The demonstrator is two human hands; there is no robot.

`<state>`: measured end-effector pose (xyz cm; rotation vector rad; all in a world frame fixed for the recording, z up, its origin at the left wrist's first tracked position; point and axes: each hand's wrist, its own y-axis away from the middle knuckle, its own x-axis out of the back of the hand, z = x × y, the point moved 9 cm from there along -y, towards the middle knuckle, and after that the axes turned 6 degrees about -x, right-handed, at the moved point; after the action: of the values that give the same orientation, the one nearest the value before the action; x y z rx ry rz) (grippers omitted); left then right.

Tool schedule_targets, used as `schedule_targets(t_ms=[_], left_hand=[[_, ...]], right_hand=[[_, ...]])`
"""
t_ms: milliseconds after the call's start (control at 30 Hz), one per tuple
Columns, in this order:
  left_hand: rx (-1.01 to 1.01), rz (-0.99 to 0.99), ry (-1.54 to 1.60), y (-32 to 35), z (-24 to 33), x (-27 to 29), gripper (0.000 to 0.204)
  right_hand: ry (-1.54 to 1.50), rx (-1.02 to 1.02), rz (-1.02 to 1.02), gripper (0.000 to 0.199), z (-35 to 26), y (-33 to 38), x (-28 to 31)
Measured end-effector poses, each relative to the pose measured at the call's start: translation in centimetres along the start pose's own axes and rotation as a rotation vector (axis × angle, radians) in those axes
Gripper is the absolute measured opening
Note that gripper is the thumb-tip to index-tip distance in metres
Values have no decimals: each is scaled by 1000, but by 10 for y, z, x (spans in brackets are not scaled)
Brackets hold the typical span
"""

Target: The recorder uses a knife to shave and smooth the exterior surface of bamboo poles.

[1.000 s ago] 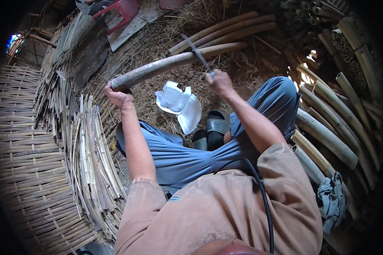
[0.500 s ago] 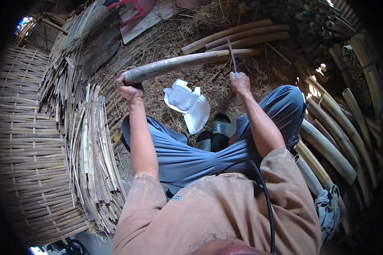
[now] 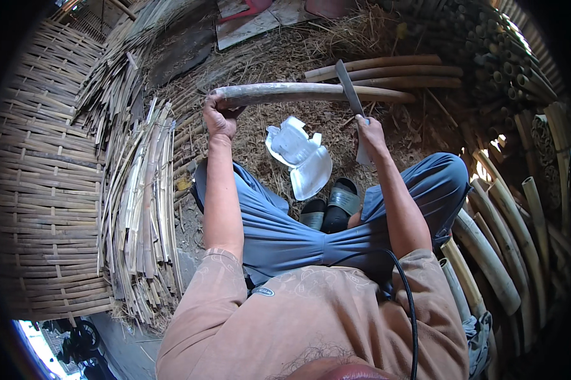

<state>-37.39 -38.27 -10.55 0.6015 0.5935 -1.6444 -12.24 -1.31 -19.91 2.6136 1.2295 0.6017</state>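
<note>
A long bamboo piece (image 3: 279, 93) stretches sideways in front of me, its thick end at the left and its thinner end toward the right. My left hand (image 3: 221, 120) is closed around the thick end. In my right hand (image 3: 371, 134) is the handle of a large knife (image 3: 348, 87), its broad blade pointing up and away. The blade crosses the bamboo right of its middle; whether it touches, I cannot tell. Between my arms, on the ground, lies an opened white foam food box (image 3: 298, 152). Dark sandals (image 3: 341, 206) are by my crossed legs.
Several bamboo lengths (image 3: 399, 71) lie beyond the blade. Split bamboo strips (image 3: 139, 202) are heaped at the left, beside a woven bamboo panel (image 3: 51, 190). More bamboo poles (image 3: 488, 263) lean at the right. Straw and shavings (image 3: 247, 73) cover the ground. A black cable (image 3: 407, 304) hangs over my shirt.
The blade has turned so its broad side shows, tilted left across the bamboo. The bamboo's left end has swung up, so the piece lies more level. The whole view has shifted somewhat.
</note>
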Motion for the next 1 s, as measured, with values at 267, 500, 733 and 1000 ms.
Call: schedule_targets(t_ms=[267, 500, 733, 1000], left_hand=[[-150, -312, 188, 1, -25, -54, 32], [-162, 149, -244, 18, -49, -57, 63], [-793, -87, -252, 21, 184, -149, 66], [-1008, -350, -629, -14, 238, -237, 59]], right_hand=[[-74, 64, 128, 39, 8, -7, 7], [64, 127, 231, 35, 10, -8, 14], [-159, 244, 404, 34, -4, -5, 37], [-178, 121, 307, 39, 2, -11, 22]])
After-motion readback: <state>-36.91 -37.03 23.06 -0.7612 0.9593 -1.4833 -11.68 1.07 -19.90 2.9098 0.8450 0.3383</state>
